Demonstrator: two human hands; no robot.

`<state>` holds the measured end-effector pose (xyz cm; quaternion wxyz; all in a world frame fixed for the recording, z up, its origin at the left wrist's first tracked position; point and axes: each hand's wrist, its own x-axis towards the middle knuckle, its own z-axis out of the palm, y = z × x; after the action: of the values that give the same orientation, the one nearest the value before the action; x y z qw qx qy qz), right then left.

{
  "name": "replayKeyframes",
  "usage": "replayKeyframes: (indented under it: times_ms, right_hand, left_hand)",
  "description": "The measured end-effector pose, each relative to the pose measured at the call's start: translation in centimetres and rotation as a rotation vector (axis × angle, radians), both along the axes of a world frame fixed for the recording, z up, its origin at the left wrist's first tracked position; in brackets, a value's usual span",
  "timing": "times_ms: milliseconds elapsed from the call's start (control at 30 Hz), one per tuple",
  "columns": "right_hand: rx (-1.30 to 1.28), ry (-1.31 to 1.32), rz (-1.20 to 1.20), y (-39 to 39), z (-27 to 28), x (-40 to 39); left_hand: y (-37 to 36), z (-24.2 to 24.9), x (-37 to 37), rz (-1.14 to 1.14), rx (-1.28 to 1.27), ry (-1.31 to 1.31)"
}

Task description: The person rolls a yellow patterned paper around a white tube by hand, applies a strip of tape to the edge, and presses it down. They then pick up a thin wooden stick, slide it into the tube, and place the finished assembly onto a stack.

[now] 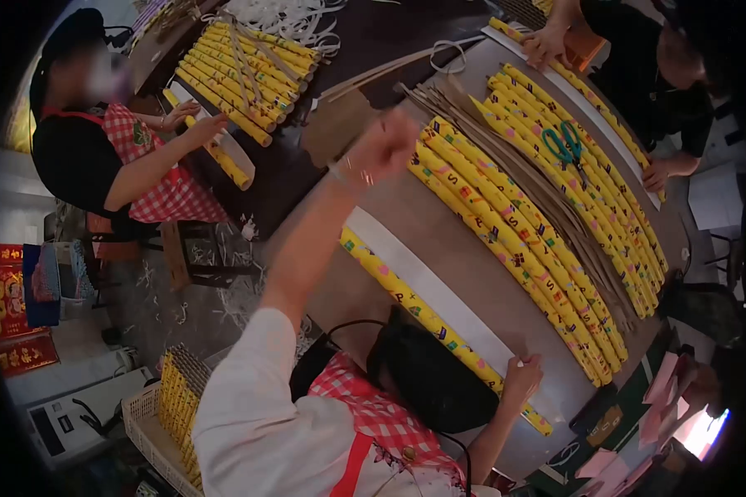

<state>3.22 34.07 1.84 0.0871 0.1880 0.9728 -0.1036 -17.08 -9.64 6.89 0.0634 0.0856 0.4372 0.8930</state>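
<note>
A long, thin yellow paper tube with a bright print lies on the brown worktop, just in front of the person. It runs on a slant, from the far left down to the near right, and a flat white strip of paper lies along its far side. The right hand is the nearer one: it is over the tube's near right end, at the end of the white strip, with its forearm across the tube. Its fingers are bent and close together, but it is too small to tell if they pinch the paper. The left hand is held up high, past the tube's far left end and well apart from the tube. Its fingers look curled in, but they are blurred, so one cannot tell if they are shut or if they hold anything. The two hands are wide apart, with most of the tube between them. Just beside the left hand are the ends of a row of fat yellow tubes, which lie much the same way as the thin one. Beyond them are long brown paper strips, then more yellow tubes with green-handled scissors on top.
</note>
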Motion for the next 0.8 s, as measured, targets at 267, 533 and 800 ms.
replayKeyframes:
  times_ms: [267, 533, 800]
  right_hand:
    - [0.003, 0.088, 0.081, 1.3, -1.6, 0.3]
    - [0.010, 0.068, 0.100, 1.8, -1.2, -0.5]
    - [-0.126, 0.018, 0.149, 1.5, 0.4, -0.7]
  left_hand:
    - [13.7, -6.5, 18.2, -0.037, 1.305, -0.458]
    - [15.8, -4.6, 19.3, -0.028, 0.782, -0.587]
    - [19.7, -1.9, 20.7, -0.297, -0.796, 0.098]
